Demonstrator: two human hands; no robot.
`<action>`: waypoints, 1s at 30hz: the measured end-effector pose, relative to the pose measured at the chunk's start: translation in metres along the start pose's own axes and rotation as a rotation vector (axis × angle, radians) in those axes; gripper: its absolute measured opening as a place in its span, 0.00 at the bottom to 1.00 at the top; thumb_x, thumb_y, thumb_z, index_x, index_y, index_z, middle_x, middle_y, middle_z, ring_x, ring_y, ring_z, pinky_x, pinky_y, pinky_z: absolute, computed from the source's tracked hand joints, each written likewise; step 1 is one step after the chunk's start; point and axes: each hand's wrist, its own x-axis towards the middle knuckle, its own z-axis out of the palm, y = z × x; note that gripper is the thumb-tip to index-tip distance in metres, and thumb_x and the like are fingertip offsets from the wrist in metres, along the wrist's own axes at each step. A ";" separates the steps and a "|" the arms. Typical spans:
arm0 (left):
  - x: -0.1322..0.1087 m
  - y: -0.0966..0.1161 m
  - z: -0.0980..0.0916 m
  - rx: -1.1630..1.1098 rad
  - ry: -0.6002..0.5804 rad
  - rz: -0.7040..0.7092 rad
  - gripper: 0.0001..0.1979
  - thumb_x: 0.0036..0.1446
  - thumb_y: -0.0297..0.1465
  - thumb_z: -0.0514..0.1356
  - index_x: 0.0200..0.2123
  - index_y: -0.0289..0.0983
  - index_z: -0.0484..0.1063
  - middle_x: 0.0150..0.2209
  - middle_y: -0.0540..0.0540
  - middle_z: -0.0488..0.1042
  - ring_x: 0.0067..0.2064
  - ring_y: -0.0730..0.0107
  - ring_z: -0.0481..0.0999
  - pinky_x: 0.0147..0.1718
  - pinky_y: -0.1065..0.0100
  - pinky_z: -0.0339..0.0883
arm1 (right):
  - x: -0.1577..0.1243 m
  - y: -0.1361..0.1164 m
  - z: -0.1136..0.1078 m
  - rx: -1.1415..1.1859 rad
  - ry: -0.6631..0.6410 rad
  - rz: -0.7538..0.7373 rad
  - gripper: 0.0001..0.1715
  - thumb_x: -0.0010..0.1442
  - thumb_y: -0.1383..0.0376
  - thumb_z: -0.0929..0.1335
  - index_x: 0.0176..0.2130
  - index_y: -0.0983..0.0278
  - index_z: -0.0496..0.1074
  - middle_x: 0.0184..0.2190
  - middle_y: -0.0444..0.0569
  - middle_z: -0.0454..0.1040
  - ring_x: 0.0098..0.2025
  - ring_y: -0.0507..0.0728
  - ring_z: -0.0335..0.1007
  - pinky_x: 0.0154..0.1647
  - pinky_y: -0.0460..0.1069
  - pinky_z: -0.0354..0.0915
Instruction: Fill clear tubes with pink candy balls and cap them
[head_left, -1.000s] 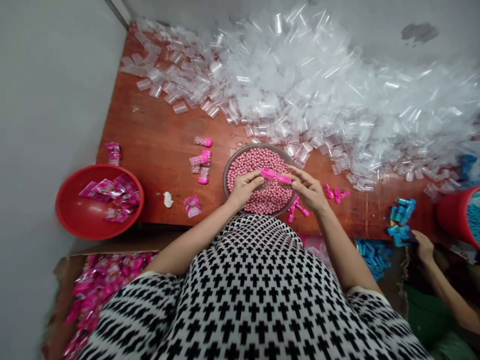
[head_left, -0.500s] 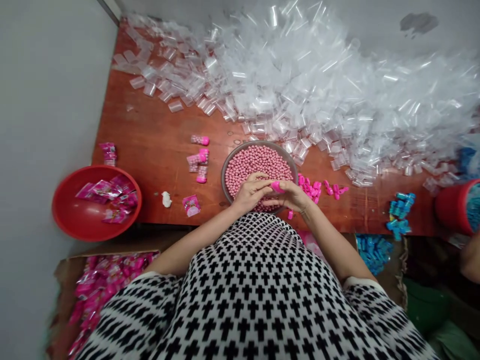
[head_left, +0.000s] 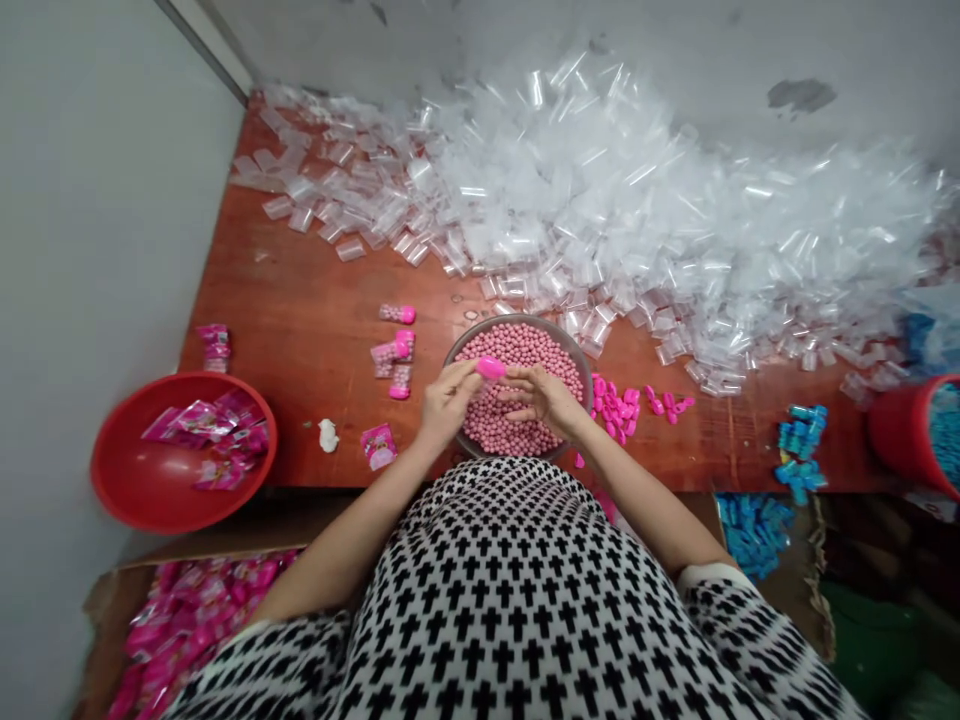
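Observation:
Over a grey bowl of pink beads, my left hand pinches a bright pink piece at its left side. My right hand is just right of that piece, its fingers apart and pointing left; its fingertips are close to the piece, and whether they touch it I cannot tell. Several bead-filled clear tubes with pink caps lie left of the bowl. Loose bright pink pieces lie on the wooden table at its right.
Clear plastic tubes are heaped along the wall. A red bowl with pink packets stands at the left, above a box of pink packets. Blue items and a red bucket are at the right.
Both hands have moved left over the bowl with the pink piece, which is now in my left hand's fingers. My right hand has loosened. The whole view has shifted, with the table lower.

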 end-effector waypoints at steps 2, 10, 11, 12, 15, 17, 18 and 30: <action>0.006 -0.021 -0.032 0.146 0.127 -0.062 0.17 0.60 0.39 0.53 0.45 0.36 0.74 0.47 0.44 0.76 0.49 0.64 0.73 0.53 0.58 0.65 | 0.010 -0.015 -0.007 -0.099 0.096 -0.115 0.26 0.48 0.46 0.71 0.37 0.62 0.71 0.39 0.51 0.75 0.35 0.54 0.73 0.31 0.49 0.73; 0.074 -0.049 -0.043 0.399 0.124 -0.053 0.18 0.58 0.38 0.55 0.49 0.37 0.71 0.46 0.40 0.72 0.50 0.56 0.70 0.53 0.53 0.62 | 0.079 -0.072 -0.073 -0.923 0.618 -0.483 0.24 0.55 0.52 0.67 0.45 0.66 0.69 0.43 0.55 0.73 0.46 0.61 0.70 0.51 0.60 0.64; 0.093 -0.047 -0.026 0.376 0.043 -0.067 0.22 0.58 0.38 0.55 0.53 0.33 0.67 0.49 0.37 0.71 0.52 0.56 0.70 0.53 0.53 0.62 | 0.091 -0.075 -0.078 -1.053 0.660 -0.464 0.29 0.53 0.54 0.69 0.50 0.67 0.67 0.48 0.58 0.71 0.51 0.64 0.67 0.54 0.61 0.61; 0.113 -0.046 -0.008 0.363 -0.003 -0.068 0.25 0.58 0.38 0.56 0.56 0.32 0.64 0.51 0.36 0.70 0.54 0.55 0.68 0.54 0.54 0.61 | 0.102 -0.077 -0.082 -1.153 0.689 -0.430 0.36 0.51 0.56 0.71 0.55 0.68 0.63 0.52 0.62 0.67 0.54 0.66 0.63 0.56 0.62 0.59; 0.170 -0.047 0.050 0.335 -0.104 -0.102 0.34 0.53 0.42 0.61 0.59 0.32 0.58 0.58 0.32 0.64 0.60 0.50 0.63 0.56 0.52 0.59 | 0.135 -0.078 -0.088 -1.259 0.712 -0.300 0.52 0.46 0.60 0.74 0.63 0.68 0.51 0.60 0.68 0.53 0.61 0.70 0.56 0.57 0.62 0.58; 0.199 -0.050 0.084 0.294 -0.213 -0.263 0.40 0.49 0.45 0.64 0.61 0.33 0.55 0.60 0.29 0.59 0.62 0.45 0.59 0.56 0.50 0.57 | 0.153 -0.077 -0.090 -1.248 0.723 -0.232 0.55 0.46 0.61 0.74 0.65 0.66 0.47 0.61 0.68 0.47 0.62 0.71 0.53 0.57 0.62 0.58; 0.210 -0.052 0.099 0.247 -0.241 -0.315 0.40 0.48 0.45 0.64 0.61 0.34 0.56 0.60 0.28 0.58 0.61 0.44 0.60 0.55 0.50 0.58 | 0.161 -0.076 -0.092 -1.235 0.731 -0.214 0.55 0.46 0.61 0.74 0.65 0.65 0.47 0.62 0.67 0.45 0.63 0.72 0.51 0.57 0.63 0.57; 0.222 -0.037 0.158 -0.036 -0.084 -0.266 0.19 0.53 0.37 0.63 0.47 0.39 0.66 0.48 0.42 0.68 0.51 0.59 0.68 0.51 0.57 0.62 | 0.172 -0.077 -0.132 -1.116 0.534 -0.597 0.37 0.56 0.58 0.67 0.61 0.61 0.53 0.61 0.57 0.59 0.62 0.62 0.54 0.61 0.64 0.54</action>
